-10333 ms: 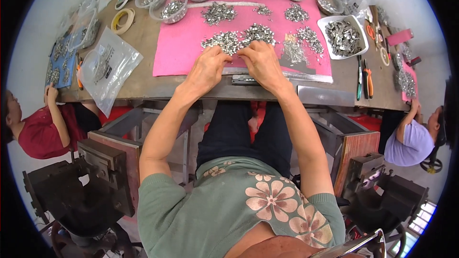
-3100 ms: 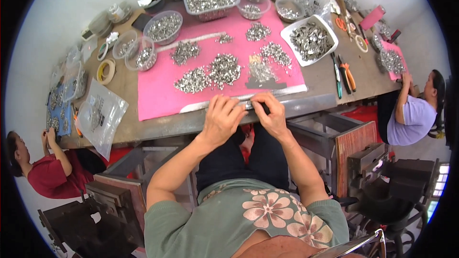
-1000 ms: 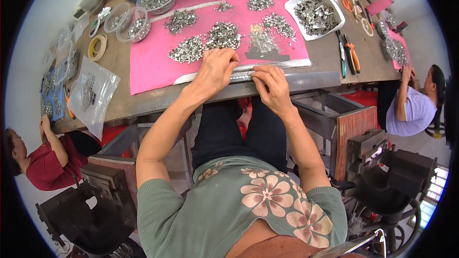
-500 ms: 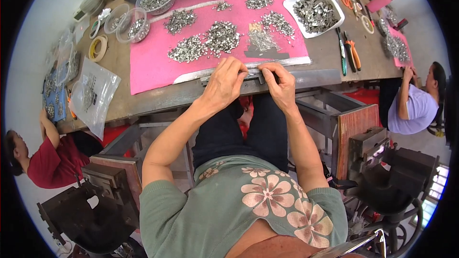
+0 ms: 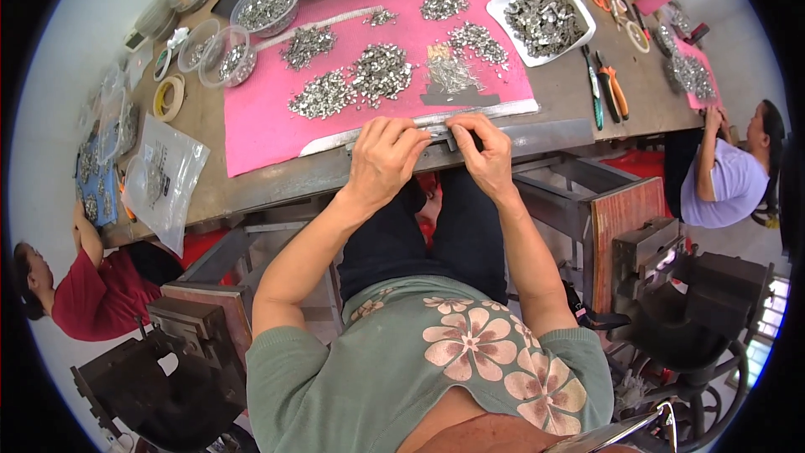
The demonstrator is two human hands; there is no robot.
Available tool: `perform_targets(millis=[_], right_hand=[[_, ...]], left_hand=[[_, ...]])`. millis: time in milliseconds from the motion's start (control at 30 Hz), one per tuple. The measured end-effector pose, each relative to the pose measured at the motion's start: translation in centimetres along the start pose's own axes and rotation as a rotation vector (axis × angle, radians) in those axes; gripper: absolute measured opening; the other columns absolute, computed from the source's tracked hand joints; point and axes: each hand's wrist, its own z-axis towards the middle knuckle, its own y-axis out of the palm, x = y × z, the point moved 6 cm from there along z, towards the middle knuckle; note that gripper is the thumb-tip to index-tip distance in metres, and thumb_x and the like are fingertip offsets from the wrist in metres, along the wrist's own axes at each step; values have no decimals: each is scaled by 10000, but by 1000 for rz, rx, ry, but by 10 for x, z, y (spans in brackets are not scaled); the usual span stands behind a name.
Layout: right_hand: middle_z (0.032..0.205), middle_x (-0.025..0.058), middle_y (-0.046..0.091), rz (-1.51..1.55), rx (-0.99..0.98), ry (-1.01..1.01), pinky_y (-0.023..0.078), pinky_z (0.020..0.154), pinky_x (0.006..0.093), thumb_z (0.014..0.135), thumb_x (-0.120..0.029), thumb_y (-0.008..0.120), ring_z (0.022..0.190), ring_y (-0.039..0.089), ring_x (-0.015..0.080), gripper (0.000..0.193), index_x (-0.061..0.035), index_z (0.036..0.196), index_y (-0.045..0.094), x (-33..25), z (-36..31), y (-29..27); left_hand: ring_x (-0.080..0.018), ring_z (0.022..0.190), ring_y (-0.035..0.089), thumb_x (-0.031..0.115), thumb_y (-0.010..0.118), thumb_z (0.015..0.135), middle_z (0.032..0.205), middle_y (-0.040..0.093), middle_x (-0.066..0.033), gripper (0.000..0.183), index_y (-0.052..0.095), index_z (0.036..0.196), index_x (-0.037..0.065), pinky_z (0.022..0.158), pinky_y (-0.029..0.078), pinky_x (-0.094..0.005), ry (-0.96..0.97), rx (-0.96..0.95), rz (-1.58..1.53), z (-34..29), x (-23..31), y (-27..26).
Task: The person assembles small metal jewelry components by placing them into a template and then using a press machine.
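One short-sleeved top (image 5: 352, 369), muted green, printed with large pale pink, brown-centred flowers (image 5: 471, 341); the sleeves (image 5: 283, 354) end in ribbed bands (image 5: 289, 333). One pair of trousers (image 5: 377, 247), dark navy.

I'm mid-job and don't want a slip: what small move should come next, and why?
I'd probably steady the narrow metal bar with the right hand, because the left hand is also at it and it lies near the front edge of the table.

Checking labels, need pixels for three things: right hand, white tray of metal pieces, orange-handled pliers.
Right hand (image 5: 487, 156): head view, middle of the back of the hand.
White tray (image 5: 496, 8): head view, bare wall at its left corner.
Orange-handled pliers (image 5: 619, 94): head view, orange handle.
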Motion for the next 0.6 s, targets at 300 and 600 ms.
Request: perform_targets(millis=[300, 600], right_hand=[[996, 117, 727, 2, -54, 18, 533, 808, 307, 943, -15, 656, 902, 706, 208, 96, 8, 1016, 714, -3, -1, 0], [844, 101, 577, -389, -78, -190, 468, 737, 400, 858, -20, 714, 808, 572, 285, 178, -57, 1029, 744, 9, 41, 1]], left_hand=[[-295, 940, 584, 152, 787, 812, 980, 629, -91, 345, 681, 1127, 57, 837, 438, -407, -182, 48, 106, -5, 1, -13], [-270, 953, 581, 148, 775, 838, 978, 628, -76, 293, 711, 1113, 71, 874, 408, -404, -195, -37, 32, -7, -11, -9]])
